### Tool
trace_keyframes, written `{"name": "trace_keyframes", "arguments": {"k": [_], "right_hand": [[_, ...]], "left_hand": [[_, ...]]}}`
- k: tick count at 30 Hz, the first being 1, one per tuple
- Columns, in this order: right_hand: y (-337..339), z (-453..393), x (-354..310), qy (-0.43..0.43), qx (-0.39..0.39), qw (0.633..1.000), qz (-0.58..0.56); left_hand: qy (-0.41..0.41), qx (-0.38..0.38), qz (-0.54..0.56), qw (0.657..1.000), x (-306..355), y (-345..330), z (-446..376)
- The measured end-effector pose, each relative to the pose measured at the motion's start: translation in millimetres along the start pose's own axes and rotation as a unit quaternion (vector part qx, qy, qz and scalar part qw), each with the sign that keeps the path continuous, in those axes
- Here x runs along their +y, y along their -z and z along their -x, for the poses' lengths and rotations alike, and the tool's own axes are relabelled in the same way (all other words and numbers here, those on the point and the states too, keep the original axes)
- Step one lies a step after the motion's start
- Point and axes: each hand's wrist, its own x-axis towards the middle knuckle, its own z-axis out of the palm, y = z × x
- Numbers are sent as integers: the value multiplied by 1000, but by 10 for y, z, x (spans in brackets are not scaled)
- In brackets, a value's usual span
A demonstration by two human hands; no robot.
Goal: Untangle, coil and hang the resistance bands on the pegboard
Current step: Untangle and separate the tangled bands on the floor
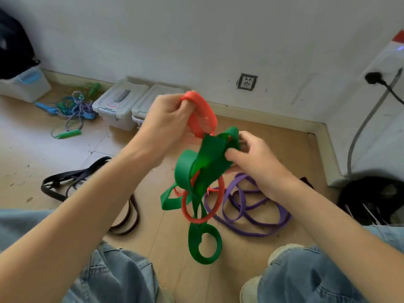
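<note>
Up in the air over the wooden floor [166, 241], between the person's knees, hangs a knot of two flat resistance bands. The green band [203, 169] is wide and ribbon-like, matte and smooth, folding over itself in broad twists and ending in a curled loop at the bottom. The red band [203, 112] is narrower and threads through the green one: one loop stands up at the top, another ring shows lower down among the green folds.

The left hand [166, 125] is raised, fingers curled, and grips the top loop of the red band, with a finger hooked through it. The right hand [255, 156] sits lower and just beside the tangle, thumb and fingers pinching a fold of the green band near its upper edge.

On the floor behind the tangle lies a purple band [251, 206] in loose, flat overlapping coils, toward the right wall. A black band [72, 178] lies slack on the left side of the floor, partly hidden by the left forearm. Farther back, by the far wall, stand two translucent plastic storage boxes [122, 103] with lids, and left of them a heap of thin skipping ropes [72, 108] with green and blue handles. The person wears light blue jeans [113, 274].
</note>
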Motion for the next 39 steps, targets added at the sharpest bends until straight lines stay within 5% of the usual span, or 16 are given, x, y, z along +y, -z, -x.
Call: {"name": "trace_keyframes", "arguments": {"k": [4, 6, 10, 11, 14, 17, 18, 20, 23, 26, 28, 35, 37, 39], "right_hand": [[187, -72, -32, 15, 123, 992, 34], [302, -78, -24, 1, 102, 992, 71], [115, 40, 143, -83, -249, 947, 187], [-30, 56, 186, -77, -285, 938, 180], [-283, 9, 240, -30, -188, 978, 82], [-200, -69, 224, -75, -90, 993, 15], [-168, -73, 238, -97, -82, 992, -14], [-129, -74, 250, -123, -62, 985, -99], [-52, -97, 138, -130, -18, 963, -236], [55, -97, 37, -100, -22, 943, -318], [99, -80, -17, -72, -39, 927, -367], [205, -52, -58, 5, -66, 879, -473], [223, -68, -91, 15, -49, 918, -394], [207, -51, -54, 16, -21, 993, -117]], "left_hand": [[27, 48, 21, 998, 77, 114, -38], [56, 83, 79, 992, 100, 165, -70], [86, 32, 217, 972, 205, 148, -18], [87, 7, 246, 965, 223, 116, -4], [89, -21, 298, 950, 245, 77, 22], [95, -4, 332, 939, 141, 154, -34], [96, 18, 277, 956, 59, 189, -76], [107, 39, -8, 993, -140, 280, -132], [179, -128, -264, 939, -402, 242, -31], [239, -298, -173, 908, -566, 8, 178], [183, -321, -73, 926, -682, -71, 203], [26, -148, -122, 981, -846, -345, 166], [52, -85, -119, 988, -789, -343, 113], [112, 1, -50, 992, -714, -257, 21]]}}
